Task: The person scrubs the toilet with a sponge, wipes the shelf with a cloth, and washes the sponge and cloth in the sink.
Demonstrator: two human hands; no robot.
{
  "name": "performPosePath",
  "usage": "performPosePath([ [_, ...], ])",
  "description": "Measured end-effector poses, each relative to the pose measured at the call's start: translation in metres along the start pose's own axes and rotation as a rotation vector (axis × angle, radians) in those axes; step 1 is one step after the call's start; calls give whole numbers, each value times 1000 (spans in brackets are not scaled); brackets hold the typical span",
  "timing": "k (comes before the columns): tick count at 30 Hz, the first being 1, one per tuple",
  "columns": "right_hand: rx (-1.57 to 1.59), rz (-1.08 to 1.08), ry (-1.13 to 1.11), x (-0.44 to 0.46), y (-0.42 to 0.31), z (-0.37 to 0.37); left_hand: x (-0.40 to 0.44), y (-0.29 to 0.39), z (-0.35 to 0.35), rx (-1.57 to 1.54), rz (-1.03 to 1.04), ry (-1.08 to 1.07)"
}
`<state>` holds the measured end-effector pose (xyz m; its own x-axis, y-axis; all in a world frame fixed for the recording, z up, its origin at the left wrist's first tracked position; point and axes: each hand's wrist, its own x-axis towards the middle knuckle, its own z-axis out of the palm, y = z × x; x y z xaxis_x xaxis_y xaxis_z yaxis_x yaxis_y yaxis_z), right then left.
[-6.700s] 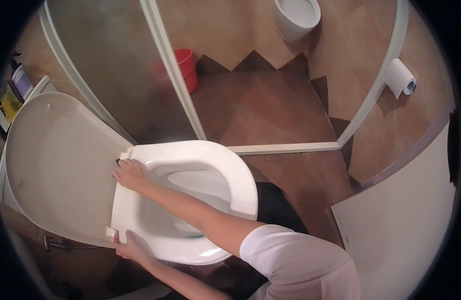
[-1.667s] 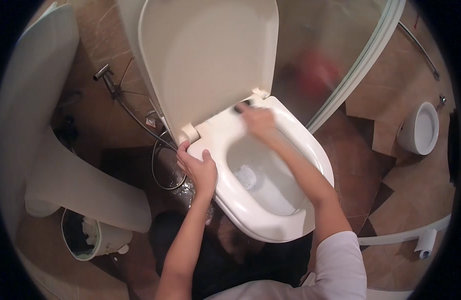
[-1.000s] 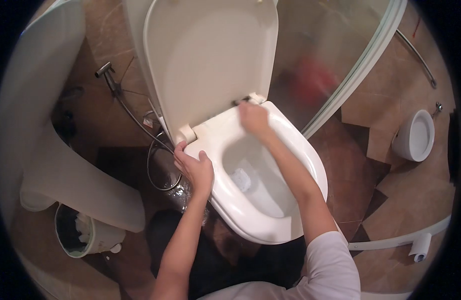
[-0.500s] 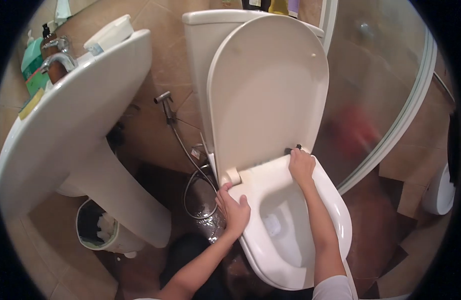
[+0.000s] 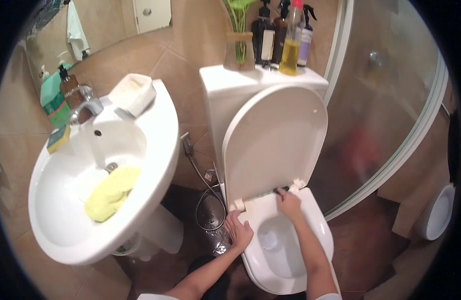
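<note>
My right hand [image 5: 289,204] is closed around a small dark tool [image 5: 280,191], whose kind I cannot make out. It is at the back of the toilet seat [image 5: 318,227], close to the right hinge [image 5: 296,185]. At the seat's rear left corner rests my left hand [image 5: 239,231], thumb apart and fingers stretched toward the left hinge [image 5: 237,205]. The lid [image 5: 275,137] stands raised against the white cistern [image 5: 213,90]. Below, the toilet bowl [image 5: 285,250] is open to view.
To the left, a white sink [image 5: 165,125] holds a yellow cloth [image 5: 113,195]; a sponge [image 5: 59,139] lies on its rim. Several bottles [image 5: 289,52] and a plant vase [image 5: 239,52] top the cistern. A spray hose [image 5: 205,180] hangs beside it. Right is a shower door [image 5: 390,165].
My view has tilted up and shifted, bringing in the sink basin and cistern top. The right hand and dark tool have moved left along the seat's back; the left hand stays by its hinge.
</note>
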<state>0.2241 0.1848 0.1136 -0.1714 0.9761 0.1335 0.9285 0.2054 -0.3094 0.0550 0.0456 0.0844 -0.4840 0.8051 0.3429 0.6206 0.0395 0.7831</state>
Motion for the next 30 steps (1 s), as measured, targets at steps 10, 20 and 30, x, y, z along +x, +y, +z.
performPosePath([
  [10,669,538,16,-222,41,-120,14,175,-142,-137,33,-331],
  [20,1340,1588,137,-442,5,-315,114,290,-374,-204,137,-146],
  [30,1043,1643,57,-343,-13,-324,171,112,-432,745,-255,-233],
])
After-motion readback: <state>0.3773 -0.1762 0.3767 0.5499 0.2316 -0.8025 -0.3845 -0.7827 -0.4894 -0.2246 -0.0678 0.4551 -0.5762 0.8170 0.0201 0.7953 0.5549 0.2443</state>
